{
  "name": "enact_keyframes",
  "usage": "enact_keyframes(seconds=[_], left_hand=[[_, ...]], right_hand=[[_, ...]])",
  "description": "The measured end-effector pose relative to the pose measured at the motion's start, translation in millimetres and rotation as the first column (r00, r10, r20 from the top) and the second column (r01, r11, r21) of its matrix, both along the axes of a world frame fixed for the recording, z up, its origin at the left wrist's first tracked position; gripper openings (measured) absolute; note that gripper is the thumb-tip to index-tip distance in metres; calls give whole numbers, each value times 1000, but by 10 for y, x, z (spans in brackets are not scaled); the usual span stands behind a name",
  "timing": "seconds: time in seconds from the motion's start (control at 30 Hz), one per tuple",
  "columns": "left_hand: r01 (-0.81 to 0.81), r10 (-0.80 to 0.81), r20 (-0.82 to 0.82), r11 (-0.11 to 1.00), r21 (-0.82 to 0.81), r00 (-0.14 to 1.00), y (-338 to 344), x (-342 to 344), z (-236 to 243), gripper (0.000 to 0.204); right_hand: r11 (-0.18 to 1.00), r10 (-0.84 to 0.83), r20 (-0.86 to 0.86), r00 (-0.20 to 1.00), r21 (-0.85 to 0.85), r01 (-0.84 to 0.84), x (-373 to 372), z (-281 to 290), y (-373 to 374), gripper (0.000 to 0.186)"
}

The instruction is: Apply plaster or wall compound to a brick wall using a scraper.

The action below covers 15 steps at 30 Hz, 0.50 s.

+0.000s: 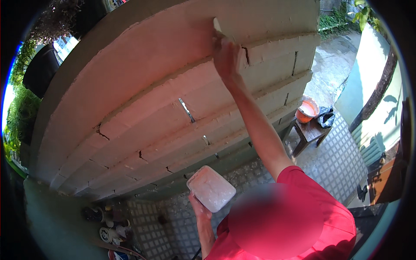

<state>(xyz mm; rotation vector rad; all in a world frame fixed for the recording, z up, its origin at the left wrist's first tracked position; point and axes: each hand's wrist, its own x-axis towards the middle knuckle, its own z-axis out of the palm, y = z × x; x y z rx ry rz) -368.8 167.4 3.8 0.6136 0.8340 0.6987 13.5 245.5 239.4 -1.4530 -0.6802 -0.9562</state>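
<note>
My right arm, in a red sleeve, reaches up to the block wall [143, 82]. In my right hand [227, 58] is a small pale flat tool [216, 24], its end against the smooth upper band of the wall. Whether it is a brush or a scraper I cannot tell. My left hand [200, 207] supports a whitish rectangular plastic tub [211, 189] from its side and underneath, low in front of the wall. Pale paint or paste seems to coat the tub's inside. The wall has raised mortar ledges, dark cracks and a few gaps that let light through.
An orange bucket [305, 112] with pale contents stands on a wooden stool [310, 130] at the right, beside a black plastic bag [326, 117]. Patterned tiles cover the floor [336, 162]. Several containers [108, 234] sit low at the left. A black plant pot [40, 71] is at the upper left.
</note>
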Motion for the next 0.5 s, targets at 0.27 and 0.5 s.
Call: enact_keyframes(seconds=[0.27,0.5], left_hand=[[66,-66,13,998,-8,998,10,69,-75,53],[35,-35,10,999,-35,999,-47,-38,-99,52]], right_hand=[[998,60,-85,995,25,-58,-236,103,-247,27],[992,120,-388,914,83,-95,465,86,-727,28]])
